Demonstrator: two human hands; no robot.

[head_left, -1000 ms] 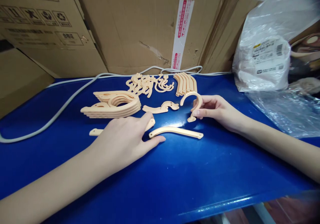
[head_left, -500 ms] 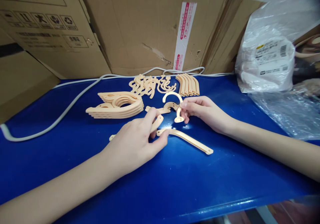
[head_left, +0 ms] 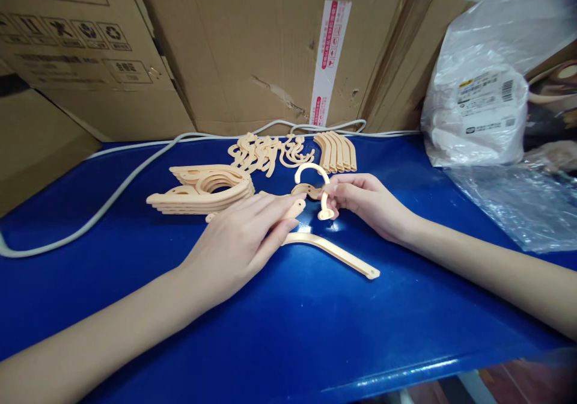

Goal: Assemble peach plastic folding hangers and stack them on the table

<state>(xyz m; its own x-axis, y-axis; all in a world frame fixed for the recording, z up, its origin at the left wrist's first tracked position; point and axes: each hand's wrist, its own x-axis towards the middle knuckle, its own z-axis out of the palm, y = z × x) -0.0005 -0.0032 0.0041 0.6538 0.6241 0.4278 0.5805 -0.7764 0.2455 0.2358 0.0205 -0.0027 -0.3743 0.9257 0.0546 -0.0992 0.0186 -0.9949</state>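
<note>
My right hand (head_left: 372, 199) pinches a cream plastic hanger hook (head_left: 312, 166), held upright with its flat round foot at the bottom. My left hand (head_left: 238, 235) is closed on a hanger arm (head_left: 295, 209); one holed end sticks out past the fingertips toward the hook. A small gap separates arm and hook. Behind them a curved hanger part (head_left: 306, 190) is partly covered by my fingers, and I cannot tell whether the right fingers touch it. Another hanger arm (head_left: 333, 251) lies on the table just in front, its left end near my left thumb.
A stack of hangers (head_left: 202, 198) lies at left. Loose hooks (head_left: 256, 151) and a row of hanger arms (head_left: 336, 151) sit farther back on the blue table (head_left: 288, 332). A white cable (head_left: 135, 193), cardboard boxes (head_left: 252, 49) and a plastic-wrapped bundle (head_left: 478, 109) border the area.
My left hand has lifted the hanger arm and carried it right and away from me, closer to the hook. The right hand with the hook stays nearly in place. The view shifts slightly.
</note>
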